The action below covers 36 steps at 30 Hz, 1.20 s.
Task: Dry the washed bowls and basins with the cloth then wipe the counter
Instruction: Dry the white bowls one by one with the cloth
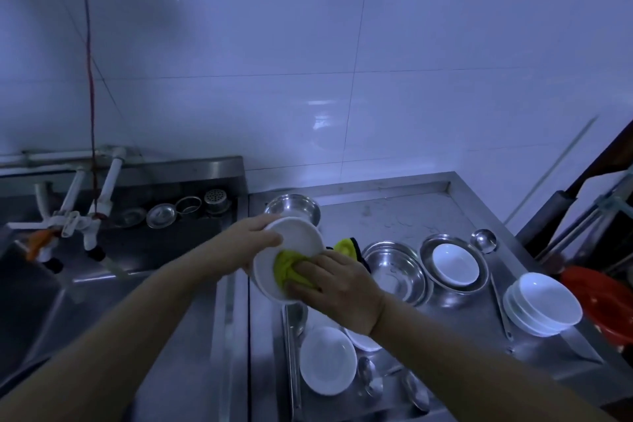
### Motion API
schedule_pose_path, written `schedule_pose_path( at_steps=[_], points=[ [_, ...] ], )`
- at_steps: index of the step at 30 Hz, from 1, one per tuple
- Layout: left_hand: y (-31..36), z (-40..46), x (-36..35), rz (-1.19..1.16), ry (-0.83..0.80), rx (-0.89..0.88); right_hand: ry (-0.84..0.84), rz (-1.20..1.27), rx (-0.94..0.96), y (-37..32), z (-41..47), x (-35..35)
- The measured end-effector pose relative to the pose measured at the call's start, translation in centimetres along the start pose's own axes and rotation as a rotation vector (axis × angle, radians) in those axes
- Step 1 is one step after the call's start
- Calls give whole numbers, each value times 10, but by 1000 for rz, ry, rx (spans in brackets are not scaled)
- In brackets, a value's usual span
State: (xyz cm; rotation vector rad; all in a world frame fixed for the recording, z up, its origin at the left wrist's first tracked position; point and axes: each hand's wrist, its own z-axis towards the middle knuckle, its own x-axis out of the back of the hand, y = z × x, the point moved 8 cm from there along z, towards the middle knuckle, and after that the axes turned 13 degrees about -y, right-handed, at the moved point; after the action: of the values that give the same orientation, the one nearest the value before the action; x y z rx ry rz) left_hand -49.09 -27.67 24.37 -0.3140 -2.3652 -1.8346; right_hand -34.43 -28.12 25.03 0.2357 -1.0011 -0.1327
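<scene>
Our left hand (251, 247) gripped the white round bowl (291, 259); right hand (337, 279) pressed the yellow-green cloth (291, 269) inside. Above the steel counter (428, 212), wet glaze risked slipping.

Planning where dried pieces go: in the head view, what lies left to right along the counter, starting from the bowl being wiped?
White bowl being wiped → empty steel basin → steel basin holding a white bowl → steel ladle → stack of white bowls → red basin.

Red cord (89, 55) down the tiled wall (342, 44), white taps (73, 216), ladle (483, 240), red basin (603, 305)
</scene>
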Motion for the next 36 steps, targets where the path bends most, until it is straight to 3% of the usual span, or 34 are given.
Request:
schedule_pose_path(
  at_steps=[4, 7, 11, 17, 21, 25, 31, 36],
  points=[
    [-9, -6, -14, -209, 289, -182, 69, -29, -344, 6, 15, 4],
    [1, -17, -20, -212, 455, -379, 92, 58, -449, 6, 25, 11],
    [14, -20, -7, -78, 403, -374, 15, 182, -342, 5, 28, 12],
    [23, -21, 4, 14, 286, -353, -261, 32, -25, 25, 26, 16],
    [27, -15, 1, -15, 222, -317, -240, -82, -178, 38, 44, 24],
    [33, -17, -3, -40, 199, -362, -266, 24, -352, 36, 58, 25],
    [32, -16, 9, -98, 247, -370, -331, 249, -264, 17, 64, 20],
    [31, -10, 18, -40, 128, -314, -311, 118, -23, 8, 43, 18]
  ],
)
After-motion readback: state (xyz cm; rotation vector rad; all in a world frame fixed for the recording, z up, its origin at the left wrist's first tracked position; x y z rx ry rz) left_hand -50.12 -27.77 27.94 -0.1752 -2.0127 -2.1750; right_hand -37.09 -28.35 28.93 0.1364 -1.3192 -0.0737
